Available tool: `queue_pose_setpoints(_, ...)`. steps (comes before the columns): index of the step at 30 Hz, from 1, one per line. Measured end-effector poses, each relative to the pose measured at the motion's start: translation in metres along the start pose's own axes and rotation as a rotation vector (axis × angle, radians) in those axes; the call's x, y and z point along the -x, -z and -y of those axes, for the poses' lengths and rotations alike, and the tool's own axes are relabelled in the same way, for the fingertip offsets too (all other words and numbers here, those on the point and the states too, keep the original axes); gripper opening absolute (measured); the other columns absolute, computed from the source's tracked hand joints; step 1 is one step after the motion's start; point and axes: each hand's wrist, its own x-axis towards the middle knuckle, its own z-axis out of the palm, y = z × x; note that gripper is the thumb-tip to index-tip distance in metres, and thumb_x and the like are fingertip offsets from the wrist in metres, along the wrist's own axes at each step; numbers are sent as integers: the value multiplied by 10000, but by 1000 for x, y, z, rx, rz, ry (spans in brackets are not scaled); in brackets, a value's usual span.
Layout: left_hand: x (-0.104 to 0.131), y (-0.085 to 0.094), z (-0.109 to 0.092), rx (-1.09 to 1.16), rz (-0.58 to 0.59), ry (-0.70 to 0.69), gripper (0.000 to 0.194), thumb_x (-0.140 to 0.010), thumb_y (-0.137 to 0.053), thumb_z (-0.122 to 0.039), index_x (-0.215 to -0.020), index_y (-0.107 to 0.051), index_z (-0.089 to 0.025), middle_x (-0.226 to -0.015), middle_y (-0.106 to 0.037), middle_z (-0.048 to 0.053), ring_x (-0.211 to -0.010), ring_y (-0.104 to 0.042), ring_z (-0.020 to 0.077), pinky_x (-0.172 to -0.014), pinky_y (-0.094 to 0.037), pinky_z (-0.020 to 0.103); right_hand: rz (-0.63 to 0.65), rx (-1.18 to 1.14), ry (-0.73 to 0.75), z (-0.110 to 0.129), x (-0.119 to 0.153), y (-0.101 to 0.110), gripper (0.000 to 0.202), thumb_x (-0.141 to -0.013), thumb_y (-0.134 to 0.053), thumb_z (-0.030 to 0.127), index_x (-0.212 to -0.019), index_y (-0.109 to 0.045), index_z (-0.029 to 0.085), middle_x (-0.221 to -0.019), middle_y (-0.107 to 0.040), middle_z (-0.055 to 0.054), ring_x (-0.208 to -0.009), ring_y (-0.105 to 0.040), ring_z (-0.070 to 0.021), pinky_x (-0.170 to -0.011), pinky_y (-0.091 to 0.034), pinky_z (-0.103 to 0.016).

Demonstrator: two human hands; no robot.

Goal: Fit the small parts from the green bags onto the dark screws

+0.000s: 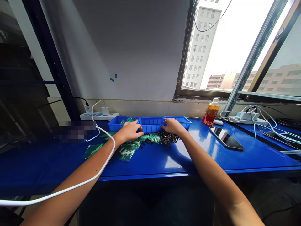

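Left hand [130,130] at the front edge of the left blue plastic bin [115,126], thumb and fingers visibly apart, nothing visible in the grasp. Right hand [173,126] at the join of middle bin [150,128] and right bin [185,125], fingers curled; cannot tell if clamped on a rim or loose.

Bins: three, blue, end to end along the back of the blue table [150,163]. Crumpled green plastic in the left one. Just in front of middle and right bins, one pile of small dark screw-like parts [168,138], too many to count. Green plastic bags [127,151] on the table, at least three, partly under and beside left hand, pale slim pieces inside.

Farther right: one bottle of red-orange drink [211,112], white cap, yellow-orange label, print too small to read. One black smartphone [226,137], flat, in front of the bottle. Power strips: two, left one [100,116] with two white plugs, right one [250,119] amid tangled cables. One white cable [103,166] across left forearm. On the wall, two blue tape bits [114,78]. No legible brands.
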Motion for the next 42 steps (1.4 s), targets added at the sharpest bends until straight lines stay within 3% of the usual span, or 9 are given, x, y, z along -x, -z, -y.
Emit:
queue_pose_setpoints(4,2,2,-5,103,-55,-27,263,-773,-489,-368,-937,-628,-217,-1171,-606,102,-1315,-328,284,-985,-363,401,-6,16,3,2,2,1,299,-822,-525,304,-1042,-664,157,-1128,-643,-107,-1074,-573,-266,-889,-444,-312)
queue_pose_setpoints(9,4,6,-12,288,-112,31,250,-782,-488,-390,-936,-592,-223,-987,-683,50,-1018,-601,257,-845,-461,351,-9,25,5,3,2,1,307,-823,-521,320,-1026,-663,138,-1103,-649,-130,-1053,-580,-278,-871,-449,-320)
queue_pose_setpoints(13,3,3,-11,218,-161,8,193,-760,-523,-361,-871,-596,-220,-1110,-636,59,-1101,-545,273,-917,-415,385,-17,21,10,1,1,-1,295,-821,-528,330,-1017,-666,158,-1092,-653,-120,-1054,-577,-274,-872,-446,-320)
queue_pose_setpoints(17,1,-1,-7,238,-144,2,192,-770,-512,-350,-866,-596,-207,-1077,-632,67,-1032,-568,258,-899,-429,387,-27,12,23,1,0,-4,294,-830,-520,336,-1004,-675,156,-1077,-655,-119,-1059,-570,-267,-880,-439,-313)
queue_pose_setpoints(21,-2,-4,-6,241,-279,0,176,-756,-532,-311,-864,-602,-191,-1207,-555,81,-1192,-425,279,-974,-373,405,-61,4,68,3,1,-4,333,-830,-530,348,-1067,-654,151,-1114,-625,-123,-1129,-512,-258,-930,-406,-307)
queue_pose_setpoints(26,-3,-6,-11,326,-366,-76,181,-755,-549,-302,-884,-582,-181,-945,-641,52,-971,-536,227,-887,-431,359,-227,-68,129,14,5,3,376,-831,-542,347,-1162,-593,177,-1148,-584,-104,-1164,-449,-234,-948,-382,-323)
queue_pose_setpoints(29,-3,-8,-14,381,-349,-68,204,-760,-557,-336,-882,-573,-174,-856,-662,43,-874,-570,217,-792,-462,329,-309,-200,227,26,7,3,270,-819,-566,303,-1039,-650,170,-988,-640,-75,-1018,-532,-195,-883,-403,-289)
queue_pose_setpoints(35,-3,-11,-17,404,-320,-48,222,-783,-514,-369,-855,-590,-173,-819,-683,48,-792,-613,212,-700,-465,301,-177,-392,264,49,10,-6,174,-821,-538,219,-743,-678,152,-778,-690,-28,-739,-593,-119,-684,-397,-206)
queue_pose_setpoints(42,-2,-13,-18,420,-349,-70,209,-760,-520,-329,-864,-605,-168,-790,-693,45,-768,-632,215,-692,-462,297,-216,-374,168,54,10,-10,188,-783,-557,221,-655,-677,154,-735,-692,-44,-826,-577,-179,-738,-371,-267)
